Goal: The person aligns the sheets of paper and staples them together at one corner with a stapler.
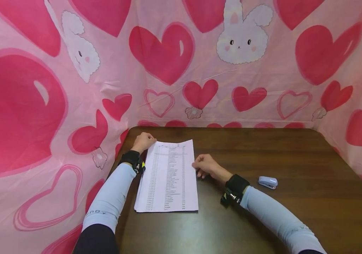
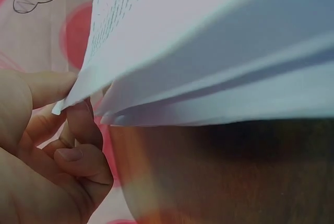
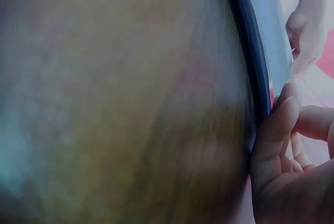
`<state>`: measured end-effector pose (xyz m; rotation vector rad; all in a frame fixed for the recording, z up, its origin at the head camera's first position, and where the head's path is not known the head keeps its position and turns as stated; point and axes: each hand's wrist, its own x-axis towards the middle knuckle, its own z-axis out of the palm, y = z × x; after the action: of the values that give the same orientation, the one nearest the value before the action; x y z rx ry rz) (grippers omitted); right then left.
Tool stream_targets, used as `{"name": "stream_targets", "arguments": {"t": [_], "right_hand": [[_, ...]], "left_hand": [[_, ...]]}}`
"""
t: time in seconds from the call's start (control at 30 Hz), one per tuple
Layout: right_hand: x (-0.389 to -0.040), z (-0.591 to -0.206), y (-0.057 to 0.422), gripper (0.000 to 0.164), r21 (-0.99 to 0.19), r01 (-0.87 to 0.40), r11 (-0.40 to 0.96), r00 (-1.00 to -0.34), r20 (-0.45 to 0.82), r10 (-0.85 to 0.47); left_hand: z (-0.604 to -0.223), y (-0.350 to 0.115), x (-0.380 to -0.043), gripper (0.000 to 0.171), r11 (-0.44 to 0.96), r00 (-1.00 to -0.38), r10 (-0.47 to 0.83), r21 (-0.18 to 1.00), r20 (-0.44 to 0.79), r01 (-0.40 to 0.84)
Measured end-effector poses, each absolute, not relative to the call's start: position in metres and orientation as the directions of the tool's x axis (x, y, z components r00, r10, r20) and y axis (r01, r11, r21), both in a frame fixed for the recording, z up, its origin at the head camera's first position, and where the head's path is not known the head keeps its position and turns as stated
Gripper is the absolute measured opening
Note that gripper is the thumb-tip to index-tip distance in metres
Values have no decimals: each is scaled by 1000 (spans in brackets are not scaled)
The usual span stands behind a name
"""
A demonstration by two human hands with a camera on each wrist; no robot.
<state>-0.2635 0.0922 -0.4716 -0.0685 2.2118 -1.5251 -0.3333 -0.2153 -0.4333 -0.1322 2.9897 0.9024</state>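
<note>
Several printed sheets of paper (image 1: 174, 176) stand together above the brown table, their lines of small text facing me. At the top left corner my left hand (image 1: 144, 141) pinches the paper between thumb and fingers. The left wrist view shows that left hand (image 2: 62, 140) holding the corner of a sheet (image 2: 125, 36), with more layers fanned slightly apart behind it. On the right edge, near the upper part, my right hand (image 1: 207, 165) pinches the sheets. Seen from the right wrist, the right hand's (image 3: 292, 151) thumb and finger meet at the paper's edge.
A small light blue stapler (image 1: 268, 182) lies on the table (image 1: 295, 151), to the right of my right wrist. Pink cloth (image 1: 161, 53) with hearts and rabbits hangs behind the table and along both sides, close to the table's left edge.
</note>
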Motion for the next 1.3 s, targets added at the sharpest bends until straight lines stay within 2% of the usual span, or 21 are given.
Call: {"name": "stream_targets", "arguments": {"t": [0.37, 0.53, 0.67, 1.03, 1.3], "right_hand": [[-265, -475, 90, 15, -905, 170, 391, -902, -303, -308], [-266, -472, 99, 18, -892, 160, 422, -907, -301, -293], [-269, -469, 110, 19, -887, 174, 427, -909, -311, -276], [-288, -451, 124, 24, -867, 124, 483, -869, -330, -370], [-286, -461, 123, 25, -854, 123, 506, -838, -362, -408]], "left_hand": [[-433, -215, -330, 37, 834, -996, -73, 545, -41, -84], [-426, -223, -324, 45, 802, -993, -100, 587, -59, -115], [-418, -235, -317, 45, 787, -991, -121, 602, -62, -134], [-410, -237, -302, 43, 808, -959, -102, 540, -265, -235], [-431, -235, -291, 40, 759, -925, -112, 569, -364, -316]]}}
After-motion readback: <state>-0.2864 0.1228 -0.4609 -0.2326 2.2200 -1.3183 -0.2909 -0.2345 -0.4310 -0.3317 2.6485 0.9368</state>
